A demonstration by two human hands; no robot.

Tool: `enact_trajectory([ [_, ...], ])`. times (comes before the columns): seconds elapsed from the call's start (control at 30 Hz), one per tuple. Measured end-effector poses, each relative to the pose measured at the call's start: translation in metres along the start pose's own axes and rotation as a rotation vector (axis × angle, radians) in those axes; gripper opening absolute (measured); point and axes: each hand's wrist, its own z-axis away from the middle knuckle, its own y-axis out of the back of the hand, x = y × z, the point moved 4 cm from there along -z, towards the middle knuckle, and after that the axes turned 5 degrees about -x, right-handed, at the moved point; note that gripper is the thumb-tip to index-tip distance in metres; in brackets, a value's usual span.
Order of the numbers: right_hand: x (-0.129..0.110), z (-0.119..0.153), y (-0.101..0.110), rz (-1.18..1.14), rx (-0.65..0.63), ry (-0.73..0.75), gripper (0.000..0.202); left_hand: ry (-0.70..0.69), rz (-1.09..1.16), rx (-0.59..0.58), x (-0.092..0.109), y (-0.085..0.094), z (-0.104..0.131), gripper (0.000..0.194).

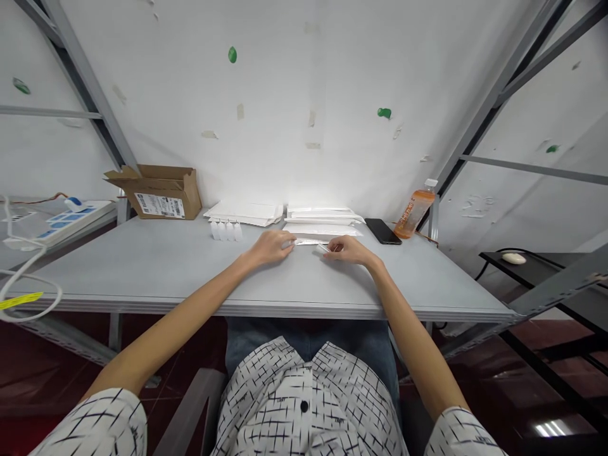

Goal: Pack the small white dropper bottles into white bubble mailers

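Observation:
My right hand (350, 249) pinches a small whitish piece (323, 249) between thumb and fingers, just above the tabletop. It is too small to tell what kind of thing it is. To its left, my left hand (273, 247) rests low over the table with its fingers curled toward the thumb. Something pale shows at those fingertips, but I cannot make it out. Right behind both hands lies a stack of white flat paper packets (323, 218), its front edge close to my fingers. Several small white bottles (227, 231) stand in a row left of my left hand.
A second white paper stack (247, 212) lies by the wall. An open cardboard box (164, 193) stands at the back left. Right of the packets are a black phone (382, 231) and an orange drink bottle (415, 210). Grey metal posts (90, 82) frame the grey table (156, 266).

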Motion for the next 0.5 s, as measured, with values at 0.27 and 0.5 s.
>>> enact_trajectory([
  [0.27,-0.014,0.003,-0.001,-0.102,0.049,-0.038,0.035,0.248,0.191,0.11,-0.033,0.022,0.021,0.031],
  [0.5,-0.014,0.001,-0.003,-0.1,0.107,-0.011,0.032,0.38,0.101,0.117,-0.053,0.034,0.032,0.035],
])
